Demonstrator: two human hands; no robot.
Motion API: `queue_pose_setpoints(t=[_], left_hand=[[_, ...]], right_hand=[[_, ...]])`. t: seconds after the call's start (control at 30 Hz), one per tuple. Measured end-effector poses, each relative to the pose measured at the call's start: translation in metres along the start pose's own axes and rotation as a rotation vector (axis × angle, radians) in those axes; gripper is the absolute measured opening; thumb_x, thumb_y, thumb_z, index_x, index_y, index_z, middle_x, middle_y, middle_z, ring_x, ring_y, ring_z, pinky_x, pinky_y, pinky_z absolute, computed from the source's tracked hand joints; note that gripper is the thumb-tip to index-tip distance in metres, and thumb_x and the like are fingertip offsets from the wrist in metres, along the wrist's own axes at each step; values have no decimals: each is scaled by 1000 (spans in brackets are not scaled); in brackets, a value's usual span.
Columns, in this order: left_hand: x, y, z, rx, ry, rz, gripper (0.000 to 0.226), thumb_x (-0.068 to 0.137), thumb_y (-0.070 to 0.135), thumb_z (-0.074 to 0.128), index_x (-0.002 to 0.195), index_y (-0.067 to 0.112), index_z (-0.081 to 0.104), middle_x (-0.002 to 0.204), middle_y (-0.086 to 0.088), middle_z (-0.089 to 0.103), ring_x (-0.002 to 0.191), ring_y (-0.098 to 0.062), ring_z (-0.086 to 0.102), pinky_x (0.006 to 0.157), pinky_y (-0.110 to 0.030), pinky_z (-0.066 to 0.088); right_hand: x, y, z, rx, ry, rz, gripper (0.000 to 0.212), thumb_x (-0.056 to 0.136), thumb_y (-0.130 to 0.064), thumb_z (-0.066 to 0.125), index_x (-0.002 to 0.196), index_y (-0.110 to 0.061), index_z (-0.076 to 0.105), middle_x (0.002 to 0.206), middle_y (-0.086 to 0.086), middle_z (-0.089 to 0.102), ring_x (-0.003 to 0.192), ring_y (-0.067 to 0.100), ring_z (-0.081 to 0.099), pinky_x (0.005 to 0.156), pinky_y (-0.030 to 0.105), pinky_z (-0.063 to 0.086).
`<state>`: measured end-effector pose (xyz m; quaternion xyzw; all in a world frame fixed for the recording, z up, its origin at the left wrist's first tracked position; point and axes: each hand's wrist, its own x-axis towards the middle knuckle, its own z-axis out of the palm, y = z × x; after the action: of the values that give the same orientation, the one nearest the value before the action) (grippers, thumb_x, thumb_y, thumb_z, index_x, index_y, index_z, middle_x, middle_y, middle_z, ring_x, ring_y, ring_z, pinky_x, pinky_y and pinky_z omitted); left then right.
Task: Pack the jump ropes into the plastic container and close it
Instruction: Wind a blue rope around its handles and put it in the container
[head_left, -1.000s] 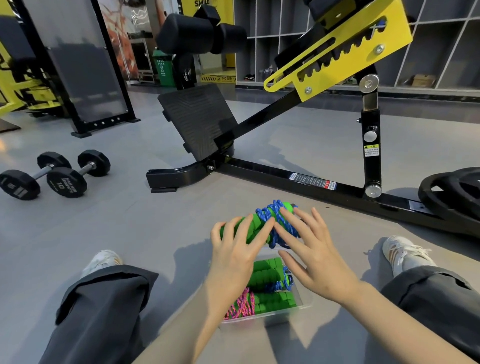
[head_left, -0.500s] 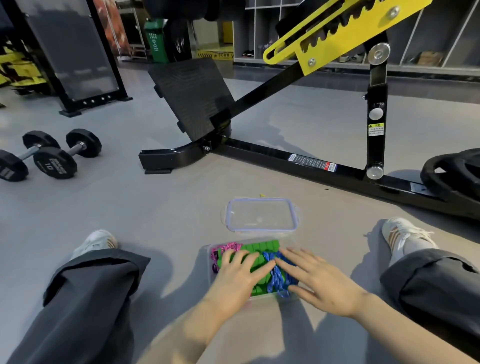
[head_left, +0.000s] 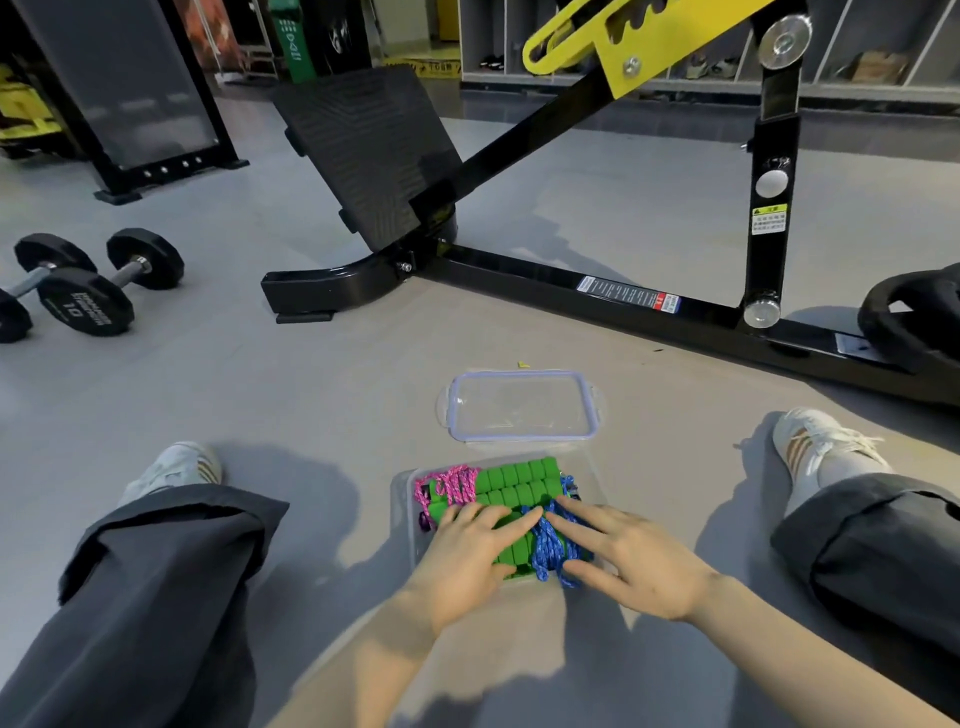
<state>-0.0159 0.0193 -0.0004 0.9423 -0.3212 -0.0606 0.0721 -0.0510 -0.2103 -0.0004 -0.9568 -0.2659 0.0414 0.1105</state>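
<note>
A clear plastic container (head_left: 405, 499) sits on the floor between my legs. Inside lie jump ropes with green foam handles (head_left: 519, 480), one with pink cord (head_left: 451, 486), one with blue cord (head_left: 546, 545). My left hand (head_left: 467, 558) lies flat on the green handles with its fingers spread. Beside it my right hand (head_left: 631, 564) rests flat on the blue cord, fingers also apart. Both hands press down on the bundle without gripping it. The clear lid (head_left: 522, 408) with a bluish rim lies on the floor just beyond the container.
A black and yellow gym bench frame (head_left: 613, 293) crosses the floor behind the lid. Two black dumbbells (head_left: 88, 291) lie at far left. Weight plates (head_left: 914, 317) sit at far right. My legs and white shoes (head_left: 171, 470) flank the container.
The blue rope bundle, held up above the container a second ago, has been lowered into it. Both hands now press on top, and the lid behind has come into sight.
</note>
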Motion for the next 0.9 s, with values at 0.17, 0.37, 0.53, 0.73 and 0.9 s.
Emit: queue_pose_setpoints(t=[0.17,0.37,0.53,0.73,0.9], left_hand=[[0,-1,12,99,54,70,80,73,33,79,144,31,40,121,-3,62,104,-27,59,91,-42,47],[8,-1,7,112,90,51,65,100,35,44,151,39,4,150,-2,33,131,-24,31,110,-38,19],[13,-2,2,73,43,3,66,98,38,47,150,42,7,147,1,36,130,-23,33,110,-34,20],[13,0,10,47,88,-39,67,99,39,46,150,41,3,146,0,36,130,-22,33,110,-36,23],[13,-4,20,73,241,16,94,66,35,85,144,31,33,110,-4,64,94,-25,62,79,-40,52]], right_hand=[[5,8,10,-110,114,-55,60,96,-54,14,140,-22,40,144,5,45,114,21,59,78,27,55],[14,13,10,-323,241,-206,41,91,-35,35,122,-12,49,117,4,65,85,17,69,52,22,54],[6,21,8,-258,256,-143,50,98,-47,23,131,-18,47,126,4,52,94,16,61,61,22,53],[3,17,15,-206,366,4,49,97,-49,23,131,-21,43,106,-1,43,65,13,57,48,21,44],[12,15,11,-172,423,70,58,75,-33,76,122,-24,45,106,-1,42,46,17,52,35,21,37]])
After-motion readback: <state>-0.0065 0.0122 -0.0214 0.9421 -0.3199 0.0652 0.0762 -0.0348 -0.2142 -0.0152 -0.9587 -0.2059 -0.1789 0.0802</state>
